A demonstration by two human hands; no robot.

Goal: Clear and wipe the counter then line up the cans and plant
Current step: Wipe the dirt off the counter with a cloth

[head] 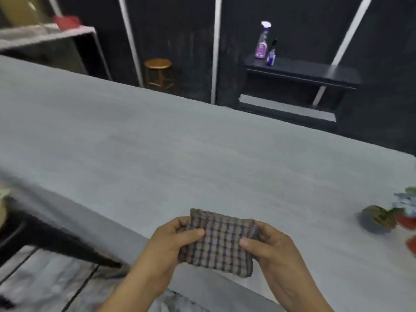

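A folded checked cloth (pixel 221 243), brown with purple lines, is held above the near edge of the grey counter (pixel 180 154). My left hand (pixel 171 242) pinches its left side with the thumb on top. My right hand (pixel 267 246) pinches its right side the same way. At the right edge of the head view lies a small plant pot (pixel 377 219) on its side, dark and blurred. Red and blue cans (pixel 407 212) show partly beside it, cut off by the frame.
Beyond the counter stand a wooden stool (pixel 158 72) and a dark shelf unit (pixel 301 72) with a purple spray bottle (pixel 262 41) and a small blue bottle (pixel 271 55). A white shelf (pixel 47 33) is at the far left. Pale floor shows at the lower left.
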